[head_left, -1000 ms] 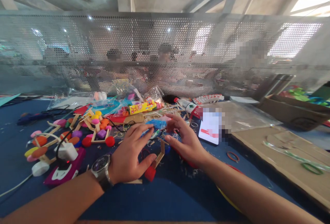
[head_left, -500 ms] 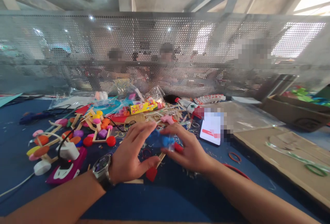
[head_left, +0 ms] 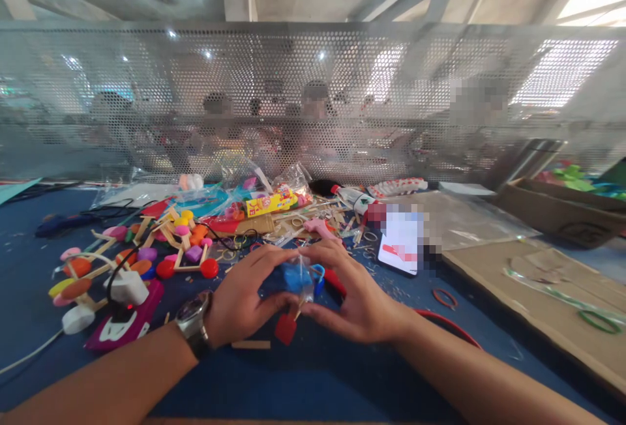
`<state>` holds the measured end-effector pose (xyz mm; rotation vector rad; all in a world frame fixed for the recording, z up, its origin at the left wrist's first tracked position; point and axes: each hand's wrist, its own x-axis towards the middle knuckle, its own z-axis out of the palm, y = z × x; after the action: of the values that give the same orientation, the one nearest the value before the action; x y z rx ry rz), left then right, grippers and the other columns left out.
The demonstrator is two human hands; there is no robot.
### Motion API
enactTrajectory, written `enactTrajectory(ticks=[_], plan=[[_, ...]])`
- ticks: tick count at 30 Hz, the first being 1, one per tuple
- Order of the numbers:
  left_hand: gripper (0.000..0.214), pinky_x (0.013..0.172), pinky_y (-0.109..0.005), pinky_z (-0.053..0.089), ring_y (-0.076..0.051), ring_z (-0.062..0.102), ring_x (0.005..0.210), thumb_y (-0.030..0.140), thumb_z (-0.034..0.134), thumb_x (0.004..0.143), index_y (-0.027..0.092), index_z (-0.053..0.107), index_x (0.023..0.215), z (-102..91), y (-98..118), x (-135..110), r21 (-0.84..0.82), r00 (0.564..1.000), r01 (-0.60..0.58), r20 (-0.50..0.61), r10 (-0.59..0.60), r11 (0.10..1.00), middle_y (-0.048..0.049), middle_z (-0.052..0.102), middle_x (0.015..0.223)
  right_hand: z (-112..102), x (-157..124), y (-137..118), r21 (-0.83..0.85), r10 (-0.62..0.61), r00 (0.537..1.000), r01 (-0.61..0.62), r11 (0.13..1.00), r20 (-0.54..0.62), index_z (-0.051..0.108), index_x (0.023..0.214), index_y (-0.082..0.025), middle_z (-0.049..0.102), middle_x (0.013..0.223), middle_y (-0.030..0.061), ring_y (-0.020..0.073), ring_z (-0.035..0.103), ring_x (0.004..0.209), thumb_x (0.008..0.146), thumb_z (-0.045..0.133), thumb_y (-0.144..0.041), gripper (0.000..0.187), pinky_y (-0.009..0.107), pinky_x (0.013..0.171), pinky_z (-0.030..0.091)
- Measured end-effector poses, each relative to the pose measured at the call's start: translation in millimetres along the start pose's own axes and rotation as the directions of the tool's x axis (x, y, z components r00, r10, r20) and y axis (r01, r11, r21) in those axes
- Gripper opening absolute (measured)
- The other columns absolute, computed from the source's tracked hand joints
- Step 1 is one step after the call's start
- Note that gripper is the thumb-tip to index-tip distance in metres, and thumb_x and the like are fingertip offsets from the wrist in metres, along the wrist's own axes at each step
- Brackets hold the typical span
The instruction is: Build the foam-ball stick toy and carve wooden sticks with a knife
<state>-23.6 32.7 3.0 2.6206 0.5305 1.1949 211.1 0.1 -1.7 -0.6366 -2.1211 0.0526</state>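
Observation:
Both my hands meet over the blue table cover (head_left: 313, 373). My left hand (head_left: 242, 298), with a wristwatch (head_left: 192, 322) on its wrist, pinches a small clear plastic packet holding something blue (head_left: 297, 276). My right hand (head_left: 359, 294) grips the same packet from the other side, fingers curled round it. Just below them lies a wooden stick with a red piece (head_left: 285, 327) on its end. A red-handled tool (head_left: 337, 281) shows partly beneath my right hand.
Stick-and-coloured-blob models (head_left: 161, 246) lie at left beside a white charger (head_left: 128, 287) on a purple device (head_left: 124, 324). A phone (head_left: 400, 242), craft packets (head_left: 271, 203), cardboard sheets (head_left: 538, 288) and a box (head_left: 557, 213) lie beyond. A perforated metal screen (head_left: 313, 99) closes the back; people sit behind it.
My hands picked the blue packet out of the clutter, drew it toward me and closed on it from both sides.

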Motion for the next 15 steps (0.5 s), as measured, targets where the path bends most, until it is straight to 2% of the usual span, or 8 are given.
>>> enactTrajectory(ticks=[6,10,15], plan=[[0.042,0.094,-0.033,0.055,-0.022,0.068,0.106,0.053,0.055,0.103,0.023,0.059,0.131,0.3,-1.5,0.0,-0.026,1.0,0.019,-0.022,-0.019,0.999,-0.0084,0.071,0.116,-4.1,1.9,1.0,0.051,-0.001,1.0,0.001,0.999,-0.007,0.051,0.137,-0.021,0.068,0.122,0.0124,0.0277,0.065,0.115,0.101,0.062,-0.048,0.046,0.044,0.099,0.056],[0.035,0.093,-0.03,0.053,-0.019,0.068,0.105,0.048,0.054,0.105,0.022,0.059,0.13,-0.6,-0.4,0.9,-0.053,1.0,-0.013,-0.018,0.012,0.999,-0.0071,0.07,0.114,-4.2,2.6,0.4,0.064,0.012,1.0,-0.011,0.998,-0.023,0.054,0.132,-0.022,0.069,0.117,0.0111,0.0258,0.067,0.108,0.103,0.058,-0.046,0.037,0.041,0.096,0.056],[0.035,0.089,-0.028,0.053,-0.018,0.068,0.099,0.047,0.05,0.107,0.022,0.061,0.127,-1.5,1.1,1.2,-0.071,1.0,-0.005,-0.017,0.004,0.997,-0.0067,0.07,0.109,-2.7,1.2,0.6,0.06,0.027,0.998,-0.023,0.998,-0.065,0.053,0.126,-0.022,0.067,0.107,0.0099,0.0249,0.068,0.1,0.1,0.064,-0.051,0.04,0.039,0.087,0.058]])
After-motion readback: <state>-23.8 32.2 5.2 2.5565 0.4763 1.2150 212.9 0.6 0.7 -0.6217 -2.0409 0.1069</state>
